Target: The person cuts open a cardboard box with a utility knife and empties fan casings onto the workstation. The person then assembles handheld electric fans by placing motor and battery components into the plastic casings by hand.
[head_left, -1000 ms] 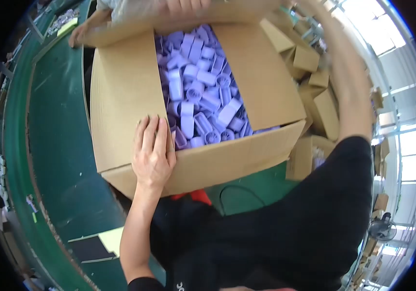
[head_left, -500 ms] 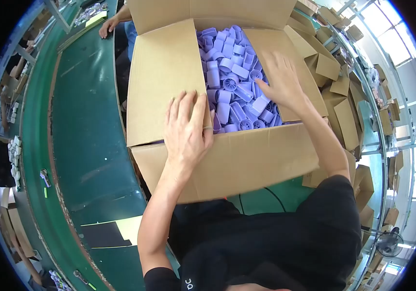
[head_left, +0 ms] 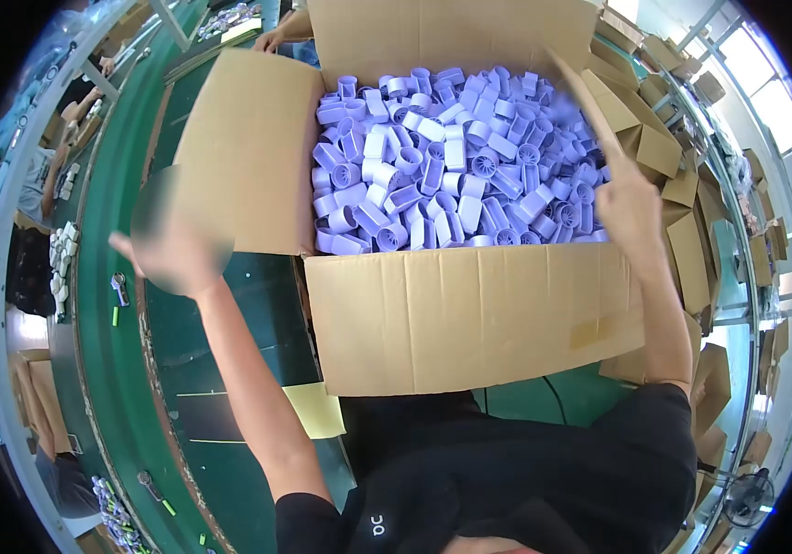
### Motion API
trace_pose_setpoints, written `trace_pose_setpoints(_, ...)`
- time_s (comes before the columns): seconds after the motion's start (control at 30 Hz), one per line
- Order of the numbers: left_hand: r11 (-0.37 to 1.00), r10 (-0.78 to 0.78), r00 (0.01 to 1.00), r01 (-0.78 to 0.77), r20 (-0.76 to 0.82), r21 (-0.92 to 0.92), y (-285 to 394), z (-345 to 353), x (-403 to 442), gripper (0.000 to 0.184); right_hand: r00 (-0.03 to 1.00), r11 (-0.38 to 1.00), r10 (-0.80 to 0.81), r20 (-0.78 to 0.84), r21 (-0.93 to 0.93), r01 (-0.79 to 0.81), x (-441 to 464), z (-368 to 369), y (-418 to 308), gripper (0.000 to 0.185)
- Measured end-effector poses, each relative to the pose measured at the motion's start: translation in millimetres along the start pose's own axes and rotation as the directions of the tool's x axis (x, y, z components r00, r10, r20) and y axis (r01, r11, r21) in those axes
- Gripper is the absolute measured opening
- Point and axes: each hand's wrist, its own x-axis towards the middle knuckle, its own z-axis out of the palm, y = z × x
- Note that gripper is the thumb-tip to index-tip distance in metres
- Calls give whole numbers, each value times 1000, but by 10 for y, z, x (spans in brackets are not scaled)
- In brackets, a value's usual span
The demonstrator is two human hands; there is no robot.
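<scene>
A large cardboard box stands open, filled with many small purple plastic parts. Its left flap is folded outward over the green table. My left hand is at that flap's lower outer corner; its thumb sticks out, but motion smears the fingers. On the right side, my right hand has its fingers curled round the raised right flap, which shows nearly edge-on. The far flap stands upright, and the near flap hangs down in front of my body.
A green table with a yellow sheet lies left of the box. Another person's hand is beyond the far left corner. Folded cartons stack up at right, near a fan. Other people sit at far left.
Both side flaps have swung outward, uncovering more purple parts. My left hand has moved left with its flap; my right hand has moved right and closed on the other flap.
</scene>
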Motion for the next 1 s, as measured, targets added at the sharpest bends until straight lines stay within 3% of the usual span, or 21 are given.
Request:
trace_pose_setpoints(0.03,866,226,972,-227,56,445,-199,30,29,52,994,998,6,-112,-56,-12,23,-121,78,54)
trace_pose_setpoints(0.07,499,387,899,-393,207,773,-312,9,35,49,987,968,27,-158,-241,-66,67,-251,196,42)
trace_pose_setpoints(0.1,541,350,838,-545,418,640,-200,-70,-23,41,976,922,13,-217,-375,-95,132,-321,440,28)
trace_pose_setpoints(0.13,708,326,799,-560,505,430,-358,18,7,43,979,791,26,-201,-595,-143,185,-435,629,23)
trace_pose_setpoints(0.2,907,339,678,-420,652,-33,-817,264,68,45,988,605,33,-154,-784,-143,188,-432,1143,32)
trace_pose_setpoints(0.27,822,377,627,-566,681,66,-694,223,-80,51,993,499,115,-38,-862,-91,197,-293,1625,41)
trace_pose_setpoints(0.33,889,259,643,-450,721,82,-675,210,-224,70,906,762,423,-5,-540,-359,132,269,2123,57)
trace_pose_setpoints(0.37,923,188,621,-377,761,81,-721,226,-277,75,832,798,551,61,-332,-503,91,672,2405,67)
trace_pose_setpoints(0.43,965,105,558,-258,824,52,-645,253,-428,84,803,814,531,272,99,-572,-109,1671,3174,92)
trace_pose_setpoints(0.5,976,35,525,-202,851,85,-493,239,-646,91,638,452,382,669,467,-760,-264,1835,3085,92)
trace_pose_setpoints(0.6,970,2,488,-213,873,117,-416,202,-719,100,622,205,277,732,588,-783,-536,1786,3059,94)
trace_pose_setpoints(0.67,962,-18,484,-232,875,148,-329,227,-810,104,638,28,177,749,644,-764,-219,1620,3059,95)
trace_pose_setpoints(0.7,965,-12,481,-226,877,137,-314,227,-818,105,556,-102,422,716,647,-755,-68,1076,2487,94)
trace_pose_setpoints(0.73,967,-15,476,-217,880,134,-309,225,-834,106,580,78,365,728,597,-798,64,810,2274,91)
trace_pose_setpoints(0.8,978,-19,477,-175,879,116,-248,192,-860,107,702,338,221,677,622,-706,152,1271,2249,85)
trace_pose_setpoints(0.83,981,-22,464,-162,885,109,-228,182,-869,109,749,730,379,543,322,-603,152,1470,2214,81)
trace_pose_setpoints(0.87,984,-22,456,-149,890,101,-209,170,-861,110,831,898,436,345,-113,-424,129,1654,2187,76)
trace_pose_setpoints(0.9,984,-38,461,-138,887,114,-243,195,-889,112,863,852,417,284,207,-480,67,1885,2521,72)
trace_pose_setpoints(1.0,985,-116,404,-72,907,158,-99,131,-915,118,747,812,508,429,51,-582,151,1527,2175,67)
